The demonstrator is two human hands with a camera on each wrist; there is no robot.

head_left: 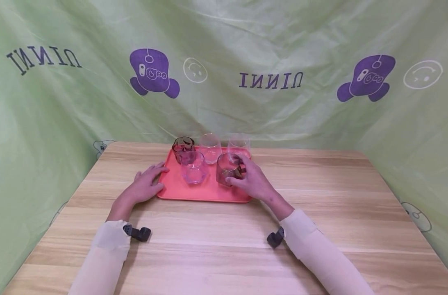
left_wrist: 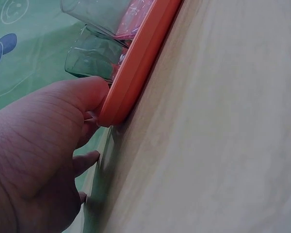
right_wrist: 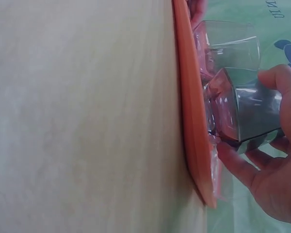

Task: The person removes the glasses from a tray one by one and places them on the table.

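My right hand [head_left: 254, 180] grips a smoky, dark-tinted glass [head_left: 225, 174] over the right part of a red-orange tray [head_left: 194, 194]. In the right wrist view, thumb and fingers are around this glass [right_wrist: 257, 109]; whether its base touches the tray is hard to tell. My left hand [head_left: 144, 185] rests at the tray's left edge, its thumb against the rim [left_wrist: 128, 80] in the left wrist view and other fingertips down by the table. Beside the held glass stands a clear faceted glass [head_left: 194, 172]. Another dark glass [head_left: 183, 150] is at the back left.
Two more clear glasses, one at the back middle [head_left: 210, 147] and one at the back right [head_left: 239, 142], stand on the tray. Under it is a wooden table [head_left: 209, 246]. A green printed curtain [head_left: 224, 110] hangs behind and along both sides.
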